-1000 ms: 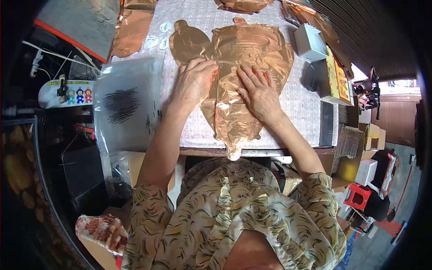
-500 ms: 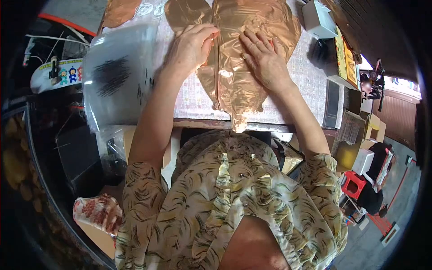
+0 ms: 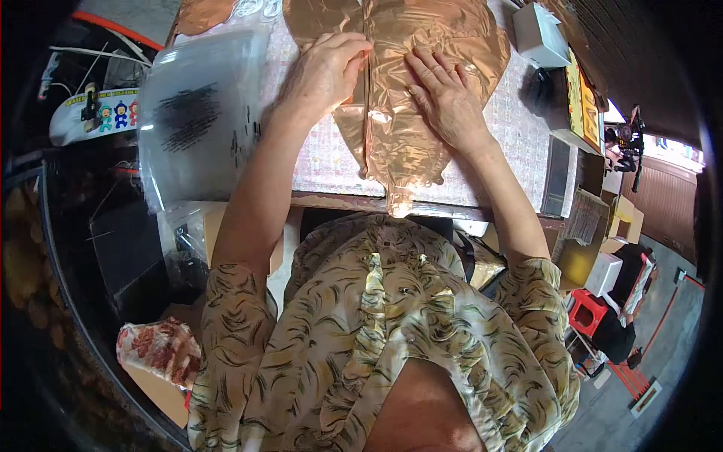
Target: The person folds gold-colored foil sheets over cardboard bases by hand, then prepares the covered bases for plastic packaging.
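A flat, copper-coloured foil balloon lies on the table, its narrow neck hanging at the near edge. A lengthwise fold runs down it, left of the middle. My left hand is at this fold, thumb and forefinger pinched on the foil and the other fingers curled. My right hand rests on the foil right of the fold, palm down with the fingers stretched out. The balloon's far end is cut off by the top of the view.
Clear plastic bags with dark marks lie stacked left of my left arm. At the right stand a white box and a yellow printed box, with a black object nearby. White cord lies at the far left.
The whole view has shifted slightly. Both hands keep about the same places on the foil, the left still pinching at the fold and the right still flat.
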Demonstrator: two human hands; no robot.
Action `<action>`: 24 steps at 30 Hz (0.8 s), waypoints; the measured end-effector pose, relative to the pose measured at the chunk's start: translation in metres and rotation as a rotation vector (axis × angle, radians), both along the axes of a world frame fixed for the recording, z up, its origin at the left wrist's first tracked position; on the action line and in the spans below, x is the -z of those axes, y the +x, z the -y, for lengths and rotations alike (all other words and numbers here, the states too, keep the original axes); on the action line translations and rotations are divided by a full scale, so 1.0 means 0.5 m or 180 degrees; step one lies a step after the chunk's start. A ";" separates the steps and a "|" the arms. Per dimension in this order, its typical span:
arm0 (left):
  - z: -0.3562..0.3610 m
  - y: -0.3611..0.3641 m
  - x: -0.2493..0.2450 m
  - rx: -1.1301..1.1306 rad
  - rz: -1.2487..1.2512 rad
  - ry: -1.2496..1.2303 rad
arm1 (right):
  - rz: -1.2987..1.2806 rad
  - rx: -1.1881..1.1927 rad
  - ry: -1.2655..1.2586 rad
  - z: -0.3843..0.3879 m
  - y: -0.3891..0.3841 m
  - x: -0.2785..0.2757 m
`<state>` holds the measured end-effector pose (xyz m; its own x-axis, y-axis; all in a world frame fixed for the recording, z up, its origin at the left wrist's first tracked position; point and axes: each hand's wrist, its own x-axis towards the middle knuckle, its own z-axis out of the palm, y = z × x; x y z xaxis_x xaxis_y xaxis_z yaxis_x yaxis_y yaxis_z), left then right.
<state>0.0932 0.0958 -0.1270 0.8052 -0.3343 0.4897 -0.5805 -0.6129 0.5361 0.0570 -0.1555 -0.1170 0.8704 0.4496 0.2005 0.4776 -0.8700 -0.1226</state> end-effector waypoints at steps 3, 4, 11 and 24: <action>0.003 0.001 -0.012 0.0039 -0.0109 -0.0181 | 0.0037 -0.0007 -0.0034 0.000 0.001 0.000; 0.005 -0.001 -0.022 -0.0065 -0.0224 -0.0165 | 0.0030 -0.0010 -0.0024 0.002 0.001 0.004; 0.018 -0.070 -0.164 -0.0400 -0.2445 0.1246 | 0.0129 -0.0004 0.0182 0.002 -0.003 0.024; 0.040 -0.106 -0.121 -0.0466 -0.2799 0.0679 | 0.0148 -0.0035 0.0339 0.007 0.000 0.034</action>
<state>0.0401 0.0757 -0.0663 0.9002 -0.2124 -0.3801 0.0745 -0.7849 0.6151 0.0571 -0.1590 -0.1339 0.8542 0.4331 0.2877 0.4943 -0.8479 -0.1915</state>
